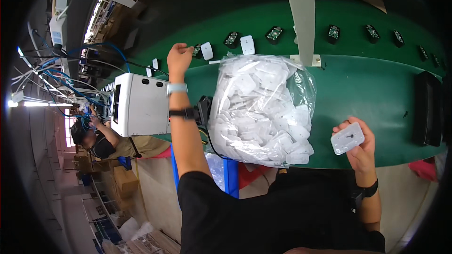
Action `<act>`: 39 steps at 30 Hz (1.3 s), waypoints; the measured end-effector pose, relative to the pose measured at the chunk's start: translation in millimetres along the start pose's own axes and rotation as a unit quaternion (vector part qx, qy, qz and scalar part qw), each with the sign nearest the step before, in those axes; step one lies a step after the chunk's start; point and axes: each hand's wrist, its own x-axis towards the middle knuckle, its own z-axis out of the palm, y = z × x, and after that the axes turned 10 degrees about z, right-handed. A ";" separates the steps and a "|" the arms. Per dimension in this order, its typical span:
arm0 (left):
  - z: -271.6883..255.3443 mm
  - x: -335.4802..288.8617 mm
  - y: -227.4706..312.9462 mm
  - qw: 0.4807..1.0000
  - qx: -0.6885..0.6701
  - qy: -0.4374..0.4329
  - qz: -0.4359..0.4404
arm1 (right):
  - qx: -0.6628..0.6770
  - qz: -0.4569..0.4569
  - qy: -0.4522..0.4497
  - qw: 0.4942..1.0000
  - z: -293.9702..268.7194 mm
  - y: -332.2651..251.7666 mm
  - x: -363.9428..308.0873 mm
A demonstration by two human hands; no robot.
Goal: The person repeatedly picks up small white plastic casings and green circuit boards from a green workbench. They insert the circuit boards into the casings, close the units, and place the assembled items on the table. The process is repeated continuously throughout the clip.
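My right hand (pixel 362 153) is closed around the edges of a white plastic cover (pixel 347 138), its inner side with a small dark mark facing up. At the far left, my left hand (pixel 180 60) stretches over to the green belt. Its bent fingertips are at a small black housing with a circuit board (pixel 197 52), and they seem to grip its near edge. A white cover (pixel 207 51) lies right beside that housing. Between my arms, a large clear plastic bag (pixel 263 113) full of white covers rests on the green table.
Several black housings, one of them a housing (pixel 334 34) right of the upright metal post (pixel 301 19), stand along the belt. A white machine box (pixel 141 106) stands left of my left forearm. A black bin (pixel 427 108) is at the far right. Another person (pixel 113 143) works at left.
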 end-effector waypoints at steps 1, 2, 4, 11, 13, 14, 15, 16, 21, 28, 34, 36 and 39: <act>5.5 22.1 -49.6 0.998 0.063 0.008 0.018 | -0.003 -0.002 0.011 1.000 -1.8 -0.5 -1.4; 9.9 34.7 -86.8 0.995 0.087 -0.014 0.039 | -0.005 -0.005 0.024 1.000 -4.7 -2.9 -3.3; 26.6 55.8 -113.6 0.990 0.109 -0.084 0.042 | -0.013 -0.027 0.042 0.999 -16.1 -6.2 -9.5; 59.3 64.7 -135.9 0.991 0.121 -0.061 0.020 | -0.022 -0.070 0.087 0.993 -32.0 -17.2 -18.8; 42.4 52.5 -131.4 0.993 0.113 0.022 0.000 | 0.003 -0.055 0.084 0.995 -25.2 -21.2 -16.7; 27.0 43.8 -131.2 0.997 0.007 0.074 0.008 | 0.008 -0.049 0.073 0.996 -24.4 -22.2 -16.0; 9.7 30.3 -131.9 0.987 -0.097 0.126 0.015 | 0.013 -0.041 0.060 0.997 -24.1 -22.1 -15.2; 11.6 16.3 -92.2 0.974 -0.185 0.126 0.039 | 0.016 -0.043 0.064 0.997 -24.3 -19.5 -15.4; -28.1 -118.8 95.8 0.901 -0.425 0.042 0.069 | 0.082 -0.026 0.003 0.996 -15.2 -12.8 -16.0; 18.3 -265.8 196.6 0.739 -0.628 -0.238 -0.051 | 0.113 -0.018 -0.103 0.988 -16.2 -8.4 -25.6; 58.8 -308.2 305.0 0.793 -0.498 -0.349 0.029 | 0.054 -0.069 -0.015 0.996 -29.3 -15.5 -65.4; 70.3 -313.7 325.5 0.819 -0.449 -0.354 0.051 | 0.049 -0.067 0.007 0.996 -35.4 -20.3 -75.8; 86.0 -318.9 345.7 0.823 -0.419 -0.378 0.063 | 0.053 -0.073 0.044 0.995 -43.4 -21.8 -88.4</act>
